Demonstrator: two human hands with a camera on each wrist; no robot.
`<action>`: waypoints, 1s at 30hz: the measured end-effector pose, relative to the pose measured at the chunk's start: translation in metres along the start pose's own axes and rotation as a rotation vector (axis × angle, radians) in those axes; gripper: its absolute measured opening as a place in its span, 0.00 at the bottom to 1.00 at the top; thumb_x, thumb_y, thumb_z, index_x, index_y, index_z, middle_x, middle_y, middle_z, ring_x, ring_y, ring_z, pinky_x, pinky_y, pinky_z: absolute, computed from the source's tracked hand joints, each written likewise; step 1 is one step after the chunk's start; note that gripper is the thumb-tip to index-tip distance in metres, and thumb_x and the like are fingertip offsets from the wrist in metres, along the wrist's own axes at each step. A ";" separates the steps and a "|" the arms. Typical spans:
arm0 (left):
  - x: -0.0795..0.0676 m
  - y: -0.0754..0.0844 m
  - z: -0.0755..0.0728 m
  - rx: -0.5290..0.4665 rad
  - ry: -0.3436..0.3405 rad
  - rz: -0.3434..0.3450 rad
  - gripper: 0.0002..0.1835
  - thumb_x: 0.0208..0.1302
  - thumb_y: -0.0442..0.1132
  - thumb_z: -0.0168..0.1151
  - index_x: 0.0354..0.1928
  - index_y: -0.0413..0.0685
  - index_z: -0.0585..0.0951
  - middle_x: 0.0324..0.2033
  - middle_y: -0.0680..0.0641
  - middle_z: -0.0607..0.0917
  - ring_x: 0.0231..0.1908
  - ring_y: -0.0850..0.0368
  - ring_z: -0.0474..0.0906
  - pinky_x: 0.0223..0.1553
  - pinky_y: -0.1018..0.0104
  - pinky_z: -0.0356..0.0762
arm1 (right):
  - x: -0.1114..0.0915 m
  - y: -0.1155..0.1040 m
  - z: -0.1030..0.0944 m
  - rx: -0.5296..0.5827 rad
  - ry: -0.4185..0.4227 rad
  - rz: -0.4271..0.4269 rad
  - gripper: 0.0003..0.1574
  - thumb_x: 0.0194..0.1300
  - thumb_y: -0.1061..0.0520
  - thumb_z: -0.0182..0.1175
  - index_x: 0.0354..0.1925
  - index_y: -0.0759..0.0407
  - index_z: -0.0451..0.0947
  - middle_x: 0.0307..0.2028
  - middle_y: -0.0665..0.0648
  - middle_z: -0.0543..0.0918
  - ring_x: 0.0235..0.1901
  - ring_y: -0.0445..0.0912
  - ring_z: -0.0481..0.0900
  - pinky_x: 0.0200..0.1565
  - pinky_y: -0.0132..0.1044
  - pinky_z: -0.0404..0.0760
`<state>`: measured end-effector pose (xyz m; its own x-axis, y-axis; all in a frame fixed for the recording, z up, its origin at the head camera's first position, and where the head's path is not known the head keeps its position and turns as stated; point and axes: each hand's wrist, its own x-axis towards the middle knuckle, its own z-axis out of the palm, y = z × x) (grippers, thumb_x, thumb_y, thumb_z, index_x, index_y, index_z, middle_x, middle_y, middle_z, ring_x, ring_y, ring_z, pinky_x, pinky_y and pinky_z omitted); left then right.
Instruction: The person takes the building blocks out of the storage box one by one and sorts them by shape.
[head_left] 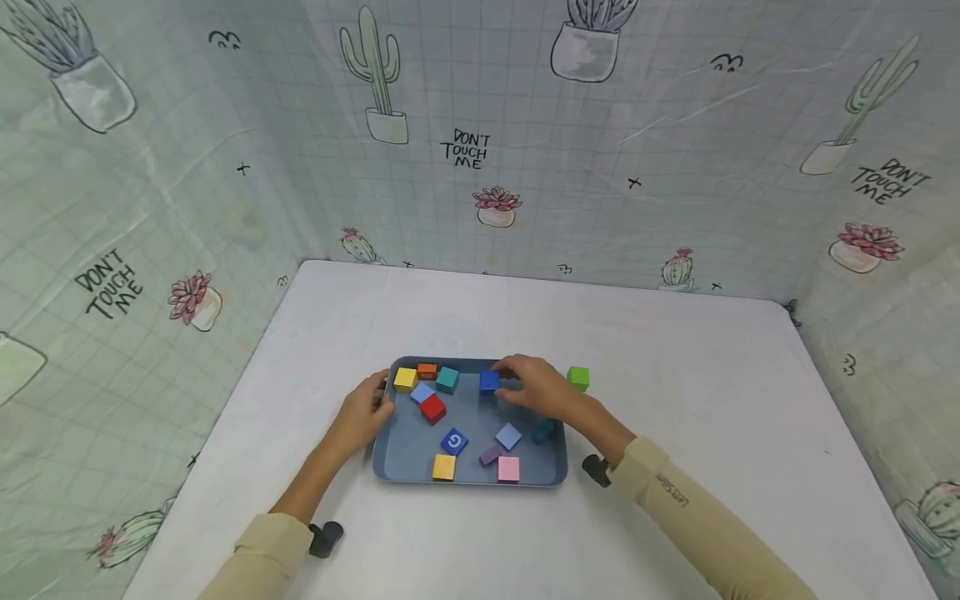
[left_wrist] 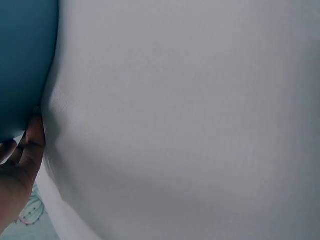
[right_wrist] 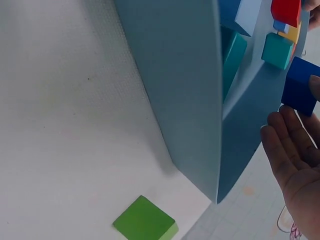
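Note:
A blue-grey tray point(head_left: 408, 433) holds several coloured cubes. At its left wall, my left hand point(head_left: 362, 415) grips the edge; the left wrist view shows the fingers point(left_wrist: 34, 135) against the tray's side. My right hand point(head_left: 542, 387) reaches over the right part of the tray and pinches a dark blue cube point(head_left: 489, 382) near the back wall. In the right wrist view the thumb lies on this blue cube point(right_wrist: 300, 87), with fingers at its other side. Near the tray's back left are a yellow cube point(head_left: 406, 380), an orange block point(head_left: 427, 371) and a teal cube point(head_left: 447, 380).
Outside the tray, right of its back corner, sits a green cube point(head_left: 578, 378). A red cube point(head_left: 432, 409), a lettered blue cube point(head_left: 454, 442), a pink cube point(head_left: 508, 469) and a purple block point(head_left: 491, 455) lie inside. The white table point(head_left: 675, 417) meets a cactus-printed cloth point(head_left: 555, 167).

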<state>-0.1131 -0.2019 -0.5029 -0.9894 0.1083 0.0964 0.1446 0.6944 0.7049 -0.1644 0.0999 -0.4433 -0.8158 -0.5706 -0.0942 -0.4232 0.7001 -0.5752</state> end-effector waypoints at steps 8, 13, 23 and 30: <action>0.000 0.000 -0.004 -0.020 -0.039 -0.052 0.29 0.59 0.31 0.55 0.63 0.30 0.65 0.49 0.32 0.77 0.41 0.45 0.79 0.43 0.53 0.78 | -0.005 0.003 0.006 0.041 -0.024 -0.006 0.26 0.59 0.56 0.65 0.56 0.60 0.73 0.48 0.54 0.79 0.48 0.45 0.77 0.49 0.35 0.77; -0.002 -0.001 -0.003 -0.043 -0.028 -0.046 0.29 0.59 0.30 0.55 0.63 0.31 0.65 0.49 0.32 0.77 0.42 0.43 0.79 0.43 0.53 0.79 | -0.009 0.004 0.006 0.022 -0.012 -0.022 0.26 0.59 0.56 0.65 0.56 0.61 0.74 0.48 0.54 0.79 0.47 0.44 0.77 0.49 0.34 0.76; -0.004 0.000 -0.002 -0.040 -0.015 -0.081 0.28 0.59 0.32 0.55 0.63 0.32 0.66 0.49 0.34 0.78 0.41 0.45 0.80 0.40 0.56 0.80 | -0.013 0.005 0.002 0.011 -0.013 -0.020 0.26 0.60 0.55 0.65 0.56 0.60 0.74 0.49 0.53 0.79 0.48 0.44 0.77 0.50 0.34 0.76; -0.003 0.000 -0.001 -0.044 -0.008 -0.075 0.28 0.59 0.31 0.55 0.63 0.32 0.67 0.48 0.34 0.78 0.41 0.45 0.80 0.40 0.56 0.80 | -0.018 0.008 -0.003 0.000 0.003 -0.016 0.26 0.59 0.57 0.65 0.55 0.60 0.74 0.49 0.54 0.79 0.47 0.45 0.77 0.49 0.35 0.76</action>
<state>-0.1101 -0.2029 -0.5019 -0.9973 0.0627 0.0371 0.0696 0.6689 0.7401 -0.1541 0.1167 -0.4439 -0.8101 -0.5804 -0.0830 -0.4359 0.6908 -0.5769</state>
